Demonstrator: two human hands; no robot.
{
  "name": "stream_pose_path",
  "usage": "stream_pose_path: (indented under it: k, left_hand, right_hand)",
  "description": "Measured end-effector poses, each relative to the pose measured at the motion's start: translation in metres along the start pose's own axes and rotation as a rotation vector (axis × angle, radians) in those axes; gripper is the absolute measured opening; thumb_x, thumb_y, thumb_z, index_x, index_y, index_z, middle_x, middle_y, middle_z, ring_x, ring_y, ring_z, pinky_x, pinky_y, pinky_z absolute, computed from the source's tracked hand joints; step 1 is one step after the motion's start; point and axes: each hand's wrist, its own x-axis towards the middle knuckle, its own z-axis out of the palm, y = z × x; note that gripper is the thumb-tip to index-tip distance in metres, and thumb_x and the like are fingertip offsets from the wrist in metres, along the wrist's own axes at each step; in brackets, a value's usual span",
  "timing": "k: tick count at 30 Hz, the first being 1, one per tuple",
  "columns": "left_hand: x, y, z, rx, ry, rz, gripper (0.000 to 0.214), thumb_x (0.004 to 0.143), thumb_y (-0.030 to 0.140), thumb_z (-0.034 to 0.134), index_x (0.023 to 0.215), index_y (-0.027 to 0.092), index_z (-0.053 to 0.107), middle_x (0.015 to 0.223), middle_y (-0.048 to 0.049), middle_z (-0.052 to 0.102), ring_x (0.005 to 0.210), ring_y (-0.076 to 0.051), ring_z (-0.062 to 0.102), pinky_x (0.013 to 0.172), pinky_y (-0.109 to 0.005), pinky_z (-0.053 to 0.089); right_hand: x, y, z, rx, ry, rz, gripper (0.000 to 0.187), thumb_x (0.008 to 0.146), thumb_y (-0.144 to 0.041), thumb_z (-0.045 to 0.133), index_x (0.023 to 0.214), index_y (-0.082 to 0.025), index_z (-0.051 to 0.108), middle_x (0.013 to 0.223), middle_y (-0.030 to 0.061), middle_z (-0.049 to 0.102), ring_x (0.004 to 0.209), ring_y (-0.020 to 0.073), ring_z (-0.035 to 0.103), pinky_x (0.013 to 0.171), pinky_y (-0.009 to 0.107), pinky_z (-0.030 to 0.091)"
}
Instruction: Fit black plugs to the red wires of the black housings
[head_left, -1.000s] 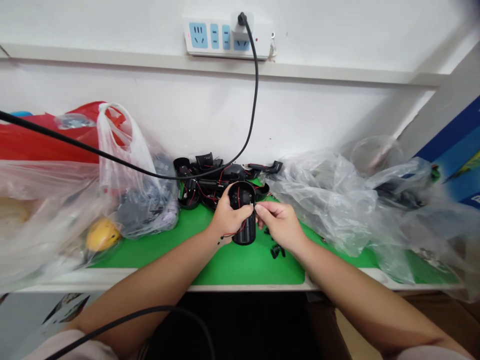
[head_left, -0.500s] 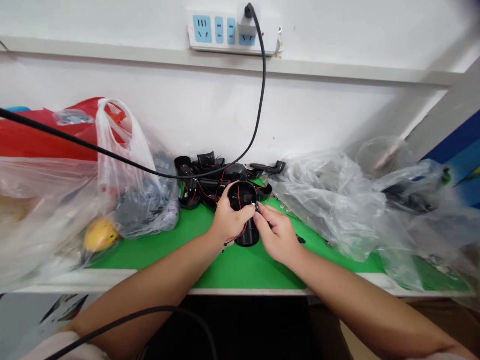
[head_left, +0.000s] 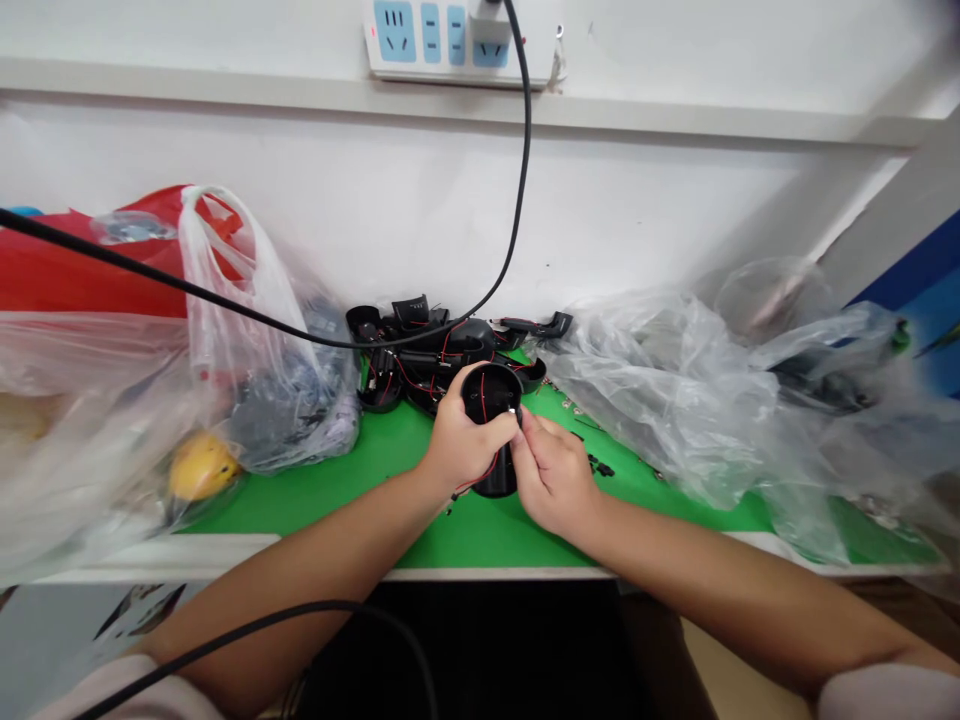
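Note:
My left hand (head_left: 466, 432) is closed around a black plastic housing (head_left: 491, 385), round and hollow at the top with a handle-like part below. Red and black wires run inside it and hang out near my left wrist. My right hand (head_left: 553, 465) pinches at the housing's right rim, its thumb and fingertips meeting my left thumb there. A small shiny bit shows at that spot, too small to name. Behind my hands lies a pile of similar black plastic parts (head_left: 382, 385) with red wires.
Clear plastic bags (head_left: 675, 400) spread over the right side of the green mat (head_left: 450, 540). A white carrier bag (head_left: 225, 330) with dark contents and a yellow round object (head_left: 202, 466) sit at left. Small black pieces (head_left: 602, 467) lie right of my hand. A black cable (head_left: 517, 230) hangs from the power strip (head_left: 450, 45).
The view has tipped down slightly. My right fingers have closed in tighter on the housing's rim, and the housing has turned a little.

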Motion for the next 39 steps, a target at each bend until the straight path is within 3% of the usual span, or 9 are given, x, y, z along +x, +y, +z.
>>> stream_pose_path:
  k: [7,11,14,17,21,26,31,36,39]
  left_hand:
    - [0.005,-0.001,-0.001,-0.043,-0.013,-0.048,0.039,0.06,0.016,0.068,0.097,0.018,0.058,0.077,0.0009,0.06,0.072,-0.016,0.058,0.068,-0.028,0.049]
    - [0.003,0.004,0.001,-0.159,0.002,-0.163,0.036,0.06,0.018,0.068,0.094,0.018,0.054,0.072,0.0033,0.056,0.059,-0.011,0.055,0.059,-0.026,0.049]
    - [-0.003,0.011,0.002,-0.275,-0.119,-0.367,0.04,0.062,0.022,0.069,0.096,0.02,0.049,0.067,0.0047,0.055,0.05,-0.012,0.056,0.05,-0.03,0.051]
    - [-0.01,0.013,0.003,-0.35,-0.3,-0.537,0.042,0.064,0.022,0.069,0.099,0.021,0.046,0.066,0.0041,0.057,0.047,-0.014,0.058,0.048,-0.033,0.053]
    - [-0.012,0.009,0.004,-0.431,-0.474,-0.635,0.05,0.063,0.019,0.068,0.107,0.023,0.046,0.07,0.0017,0.059,0.048,-0.015,0.06,0.047,-0.03,0.052]
    - [-0.013,0.007,0.002,-0.43,-0.561,-0.691,0.054,0.058,0.018,0.074,0.105,0.021,0.049,0.074,0.0004,0.059,0.05,-0.014,0.059,0.047,-0.027,0.049]
    - [-0.01,0.003,0.003,-0.331,-0.616,-0.518,0.065,0.057,0.017,0.081,0.115,0.02,0.05,0.085,-0.0014,0.062,0.066,-0.014,0.062,0.059,-0.026,0.049]
    - [-0.003,-0.005,0.0,-0.107,-0.64,-0.114,0.056,0.065,0.02,0.079,0.116,0.017,0.057,0.114,-0.007,0.062,0.116,-0.026,0.053,0.098,-0.038,0.042]
    - [-0.002,-0.009,-0.002,0.002,-0.64,-0.019,0.045,0.074,0.027,0.072,0.116,0.017,0.059,0.113,-0.008,0.063,0.117,-0.028,0.053,0.099,-0.042,0.041]
  right_hand:
    - [0.004,0.0,0.001,0.022,-0.024,0.034,0.026,0.093,-0.019,0.038,0.106,-0.015,0.061,0.072,0.007,0.055,0.065,0.0185,0.051,0.062,0.033,0.044]
    - [0.011,0.01,-0.003,0.165,-0.018,0.066,0.026,0.093,-0.025,0.045,0.107,-0.017,0.065,0.072,0.0051,0.055,0.067,0.0173,0.053,0.063,0.031,0.044]
    - [0.019,0.024,-0.01,0.33,0.06,0.213,0.03,0.093,-0.034,0.047,0.11,-0.02,0.066,0.073,0.0037,0.057,0.068,0.0161,0.055,0.065,0.031,0.046]
    - [0.027,0.037,-0.018,0.559,0.131,0.363,0.04,0.092,-0.046,0.045,0.122,-0.023,0.061,0.094,0.006,0.063,0.082,0.0178,0.06,0.076,0.035,0.05]
    - [0.033,0.039,-0.024,0.82,-0.046,0.408,0.055,0.089,-0.058,0.043,0.134,-0.029,0.05,0.119,0.0048,0.062,0.107,0.0221,0.059,0.089,0.038,0.05]
    - [0.032,0.035,-0.027,0.976,-0.261,0.447,0.06,0.085,-0.06,0.051,0.136,-0.027,0.048,0.113,0.0069,0.067,0.1,0.0238,0.065,0.088,0.041,0.052]
    - [0.032,0.041,-0.029,0.827,-0.171,0.393,0.047,0.086,-0.054,0.054,0.124,-0.026,0.06,0.105,0.0061,0.071,0.096,0.023,0.066,0.087,0.041,0.052]
    - [0.034,0.043,-0.031,0.485,0.022,0.333,0.032,0.084,-0.043,0.061,0.108,-0.024,0.069,0.107,0.0051,0.071,0.098,0.0221,0.066,0.091,0.039,0.05]
    - [0.034,0.042,-0.029,0.441,0.059,0.327,0.028,0.083,-0.039,0.063,0.105,-0.023,0.07,0.105,0.005,0.071,0.096,0.0221,0.067,0.089,0.038,0.052]
